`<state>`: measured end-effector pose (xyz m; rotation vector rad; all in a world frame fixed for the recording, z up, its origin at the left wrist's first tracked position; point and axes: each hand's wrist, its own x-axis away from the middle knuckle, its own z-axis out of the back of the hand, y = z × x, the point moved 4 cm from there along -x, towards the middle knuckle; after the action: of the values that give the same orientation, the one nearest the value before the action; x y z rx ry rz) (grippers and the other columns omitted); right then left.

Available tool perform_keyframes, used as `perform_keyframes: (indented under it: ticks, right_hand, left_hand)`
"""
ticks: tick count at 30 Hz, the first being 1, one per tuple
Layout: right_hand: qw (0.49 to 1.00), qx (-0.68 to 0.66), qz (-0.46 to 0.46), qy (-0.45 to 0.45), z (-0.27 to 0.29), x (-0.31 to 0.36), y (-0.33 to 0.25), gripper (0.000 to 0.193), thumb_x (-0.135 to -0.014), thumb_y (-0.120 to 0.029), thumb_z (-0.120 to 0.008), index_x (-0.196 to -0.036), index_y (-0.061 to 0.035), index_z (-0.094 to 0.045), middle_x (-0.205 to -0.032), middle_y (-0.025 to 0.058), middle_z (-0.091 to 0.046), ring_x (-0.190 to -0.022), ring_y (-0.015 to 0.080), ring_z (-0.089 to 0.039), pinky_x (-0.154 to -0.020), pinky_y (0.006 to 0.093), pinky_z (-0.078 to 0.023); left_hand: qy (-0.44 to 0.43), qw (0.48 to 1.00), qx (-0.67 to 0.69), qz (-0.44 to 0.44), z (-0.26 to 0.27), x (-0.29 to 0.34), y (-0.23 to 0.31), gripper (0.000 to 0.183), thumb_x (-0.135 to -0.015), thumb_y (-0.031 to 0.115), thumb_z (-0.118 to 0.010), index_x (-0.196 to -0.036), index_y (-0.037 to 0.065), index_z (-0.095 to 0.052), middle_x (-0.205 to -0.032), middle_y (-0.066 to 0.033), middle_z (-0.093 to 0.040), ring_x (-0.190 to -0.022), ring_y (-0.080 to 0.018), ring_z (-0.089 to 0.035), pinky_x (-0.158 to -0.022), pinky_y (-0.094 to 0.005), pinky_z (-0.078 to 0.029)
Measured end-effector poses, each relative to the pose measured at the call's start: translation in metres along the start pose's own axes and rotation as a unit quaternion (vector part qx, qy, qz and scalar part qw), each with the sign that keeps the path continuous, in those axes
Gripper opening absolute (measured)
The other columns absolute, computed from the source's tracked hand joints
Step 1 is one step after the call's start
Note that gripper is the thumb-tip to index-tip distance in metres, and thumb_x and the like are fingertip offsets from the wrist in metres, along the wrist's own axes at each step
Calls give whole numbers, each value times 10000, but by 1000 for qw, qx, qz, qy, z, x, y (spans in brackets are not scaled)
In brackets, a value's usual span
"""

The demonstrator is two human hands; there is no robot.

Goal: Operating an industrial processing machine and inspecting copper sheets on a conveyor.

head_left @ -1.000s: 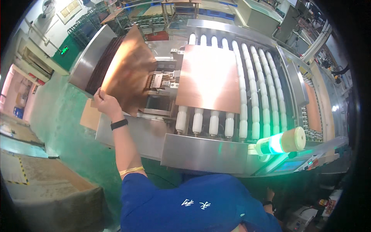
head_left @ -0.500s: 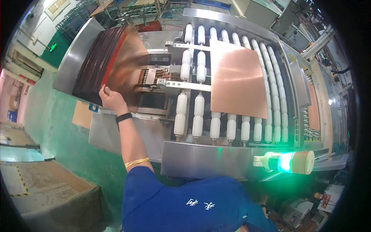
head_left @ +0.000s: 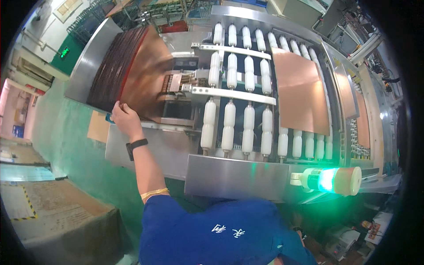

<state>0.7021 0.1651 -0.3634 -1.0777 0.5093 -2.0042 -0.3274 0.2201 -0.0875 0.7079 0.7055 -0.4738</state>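
My left hand (head_left: 126,120) reaches to the near lower corner of a leaning stack of thin sheets (head_left: 115,66). Its fingers are closed at the edge of the front copper sheet (head_left: 148,73), beside a red strip along the stack. The dark edges of the other sheets show to the left, against a metal side plate (head_left: 88,66). Another copper sheet (head_left: 302,92) lies flat on white rollers (head_left: 229,123), apart from my hand. Only my right sleeve (head_left: 296,249) shows at the lower right; my right hand cannot be made out.
Two pale metal arms (head_left: 234,93) reach over the rollers from the feeder mechanism (head_left: 179,82). A lit green signal lamp (head_left: 327,180) juts out above the machine's near metal panel (head_left: 234,176). More copper sheet (head_left: 363,119) shows farther right. A low brown-topped platform (head_left: 66,207) stands at left.
The copper sheet on the rollers has travelled right, away from the metal arms. My left hand stays at the stack's corner. The front sheet there looks less blurred.
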Motion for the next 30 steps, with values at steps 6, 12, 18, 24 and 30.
perform_keyframes:
  ticks: [6,12,18,24,30]
  right_hand:
    - [977,179,44,-103,3,3,-9,447,-910,-316,-735,-1234,-20,-654,-1158,149,-634,-1041,277,-575,-784,498,-482]
    - [981,163,88,-51,-9,-3,-25,289,-910,-261,-719,-976,18,-684,-894,83,-623,-809,222,-563,-693,428,-455]
    - [976,168,124,-58,-26,-26,-27,238,-898,-218,-709,-820,4,-674,-726,65,-575,-621,173,-509,-560,388,-413]
    - [977,155,136,-61,-39,-13,-46,221,-931,-220,-676,-881,-6,-696,-692,68,-592,-556,186,-528,-502,396,-424]
    - [904,324,280,0,-22,-5,-20,333,-926,-317,-665,-981,3,-738,-844,180,-693,-697,333,-649,-635,453,-507]
  left_hand:
    - [-34,990,131,39,0,0,-14,265,-983,107,-625,-1226,5,-598,-1109,-196,-687,-1055,-391,-621,-939,-474,-471]
    - [-4,992,116,55,-10,1,-35,178,-972,131,-675,-1098,20,-615,-970,-176,-688,-876,-341,-667,-796,-431,-524]
    - [-3,993,110,50,-3,-7,-49,158,-959,151,-689,-1003,14,-625,-938,-175,-691,-870,-354,-661,-786,-431,-512]
    - [-20,986,151,68,-11,-4,-49,172,-955,160,-696,-1008,12,-627,-925,-172,-689,-848,-325,-666,-771,-415,-517]
    - [-53,982,156,94,-35,-13,-63,270,-954,232,-707,-1041,-14,-637,-892,-192,-710,-817,-345,-680,-765,-439,-525]
